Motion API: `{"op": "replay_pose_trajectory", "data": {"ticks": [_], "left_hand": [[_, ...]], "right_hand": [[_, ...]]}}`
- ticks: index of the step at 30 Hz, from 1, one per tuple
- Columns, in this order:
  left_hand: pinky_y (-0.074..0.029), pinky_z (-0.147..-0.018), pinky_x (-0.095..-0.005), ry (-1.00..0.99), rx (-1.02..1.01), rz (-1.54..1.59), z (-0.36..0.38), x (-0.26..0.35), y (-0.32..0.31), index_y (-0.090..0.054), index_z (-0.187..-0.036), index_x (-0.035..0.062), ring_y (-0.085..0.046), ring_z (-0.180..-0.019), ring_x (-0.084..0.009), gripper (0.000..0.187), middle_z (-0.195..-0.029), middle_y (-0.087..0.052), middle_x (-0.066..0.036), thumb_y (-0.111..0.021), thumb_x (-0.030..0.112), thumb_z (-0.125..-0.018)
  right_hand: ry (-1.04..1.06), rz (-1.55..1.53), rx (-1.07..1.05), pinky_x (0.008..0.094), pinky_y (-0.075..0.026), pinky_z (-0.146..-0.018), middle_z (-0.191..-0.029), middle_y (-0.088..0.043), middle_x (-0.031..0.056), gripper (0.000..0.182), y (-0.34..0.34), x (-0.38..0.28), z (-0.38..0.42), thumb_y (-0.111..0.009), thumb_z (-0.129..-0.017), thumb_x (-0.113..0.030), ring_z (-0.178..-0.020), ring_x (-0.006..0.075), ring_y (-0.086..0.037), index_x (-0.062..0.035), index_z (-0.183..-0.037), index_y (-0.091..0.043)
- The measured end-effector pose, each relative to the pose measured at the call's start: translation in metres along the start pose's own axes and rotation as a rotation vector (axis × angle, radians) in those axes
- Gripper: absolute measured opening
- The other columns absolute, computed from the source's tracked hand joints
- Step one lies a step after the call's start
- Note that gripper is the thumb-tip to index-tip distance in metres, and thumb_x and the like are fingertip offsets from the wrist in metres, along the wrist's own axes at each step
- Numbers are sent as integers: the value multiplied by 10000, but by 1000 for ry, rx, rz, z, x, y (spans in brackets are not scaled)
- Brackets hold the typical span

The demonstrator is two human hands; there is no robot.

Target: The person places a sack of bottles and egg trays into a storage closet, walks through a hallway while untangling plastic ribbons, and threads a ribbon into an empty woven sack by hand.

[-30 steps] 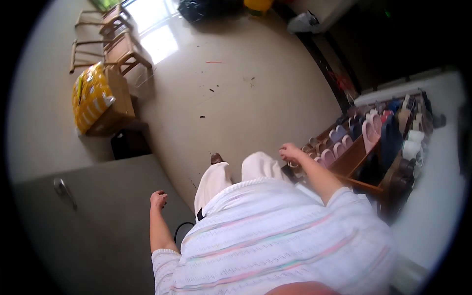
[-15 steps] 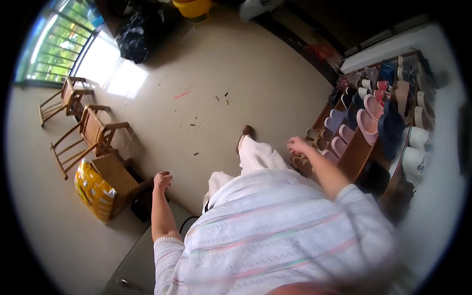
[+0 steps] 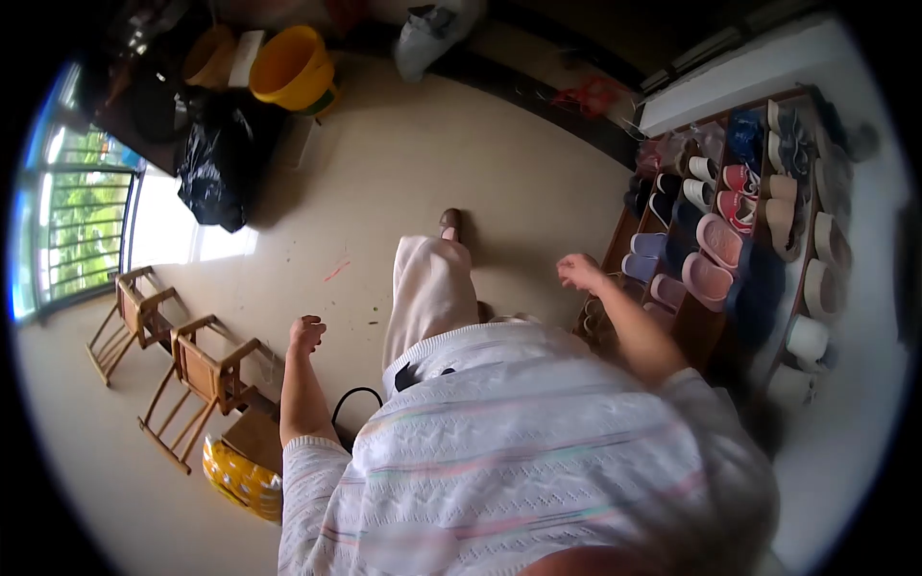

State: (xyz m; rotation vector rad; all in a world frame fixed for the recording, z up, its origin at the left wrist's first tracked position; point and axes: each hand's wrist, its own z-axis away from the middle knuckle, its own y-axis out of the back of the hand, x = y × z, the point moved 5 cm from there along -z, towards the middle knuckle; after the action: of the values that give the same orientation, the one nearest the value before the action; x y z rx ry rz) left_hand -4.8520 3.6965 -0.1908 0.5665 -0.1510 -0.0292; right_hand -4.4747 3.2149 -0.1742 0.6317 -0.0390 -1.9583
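Note:
My left hand (image 3: 307, 333) hangs over the floor (image 3: 519, 144), nearest to the small wooden chair beside it. Its fingers are loosely bent and hold nothing I can see. My right hand (image 3: 581, 273) is held out on the other side, close to the lower end of a shoe rack (image 3: 615, 240). The fingers there are half bent and apart, with nothing in them. One brown shoe (image 3: 450, 224) shows ahead of my light trousers (image 3: 427, 288). Neither hand touches furniture.
Two small wooden chairs (image 3: 206, 360) (image 3: 144, 305) and a yellow patterned bag (image 3: 240, 480) stand on the left. Ahead are a black plastic bag (image 3: 213, 168), a yellow bucket (image 3: 288, 72) and a grey-white bag (image 3: 427, 38). Pink slippers (image 3: 708, 280) and other shoes fill the rack.
I have stepped forward, so the bucket and black bag appear closer. One foot has swung ahead. The chairs and yellow bag have shifted down in view.

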Motion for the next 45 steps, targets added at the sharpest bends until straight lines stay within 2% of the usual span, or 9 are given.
{"op": "replay_pose_trajectory", "data": {"ticks": [5,8,10,17,22,28,34,40,45], "left_hand": [[-467,-450,-301,-107,-61,-243,-99,274,96,-571,-1042,74,-554,-519,-146,365,-704,-601,-77,-592,145,-684],[-490,-640,-342,-321,37,-454,-144,465,131,-589,-1020,94,-602,-722,-224,362,-821,-623,-115,-616,169,-666],[-459,-777,-348,-595,76,-628,-214,621,114,-599,-1012,110,-582,-873,-267,367,-922,-618,-130,-622,218,-661],[-430,-838,-355,-692,30,-519,-190,1054,-20,-616,-986,132,-569,-920,-272,338,-963,-611,-126,-607,269,-678],[-429,-836,-362,-785,-13,-763,-233,1241,-158,-631,-938,96,-564,-893,-297,307,-971,-603,-126,-630,215,-655],[-423,-837,-372,-830,-118,-800,-343,1427,-275,-632,-948,106,-561,-918,-302,308,-982,-602,-140,-609,245,-674],[-451,-767,-422,-890,-253,-1059,-521,1562,-399,-625,-838,82,-576,-836,-344,232,-879,-610,-150,-538,246,-699],[-468,-709,-353,-1408,-81,-1224,-719,1639,-529,-622,-773,96,-584,-793,-292,195,-856,-617,-97,-564,258,-680],[-456,-742,-357,-932,-171,-832,-829,1684,-614,-497,-1134,54,-579,-829,-288,507,-882,-608,-146,-622,231,-676]], "right_hand": [[-91,-227,93,274,-402,-436,-759,-595,37,200,143,-64,-69,-522,-820,-197,-641,123,-594,-46,-943,-570],[-88,-385,209,264,-418,-466,-799,-595,46,228,219,-71,-101,-526,-831,-218,-645,135,-596,-55,-987,-555],[-143,-464,280,243,-412,-474,-801,-584,37,200,307,-72,-135,-515,-839,-215,-638,133,-584,-80,-982,-545],[-39,-931,227,217,-430,-464,-798,-576,42,246,585,-71,-296,-554,-829,-267,-639,125,-568,-75,-981,-536],[-64,-759,157,214,-430,-534,-892,-596,45,276,780,-157,-431,-531,-847,-272,-731,113,-594,-71,-1038,-526],[-91,-884,-33,185,-407,-522,-901,-600,29,274,839,-224,-606,-511,-864,-248,-727,95,-600,-65,-1067,-525],[-118,-1072,-85,199,-414,-535,-854,-602,19,272,827,-247,-790,-527,-856,-282,-717,92,-607,-73,-1031,-534],[-170,-1292,-193,234,-431,-622,-918,-600,39,322,775,-250,-986,-516,-854,-289,-786,122,-600,-50,-1069,-517],[-84,-1462,-249,236,-431,-644,-911,-603,44,305,755,-244,-1103,-484,-873,-245,-802,122,-592,-33,-1092,-506]]}}
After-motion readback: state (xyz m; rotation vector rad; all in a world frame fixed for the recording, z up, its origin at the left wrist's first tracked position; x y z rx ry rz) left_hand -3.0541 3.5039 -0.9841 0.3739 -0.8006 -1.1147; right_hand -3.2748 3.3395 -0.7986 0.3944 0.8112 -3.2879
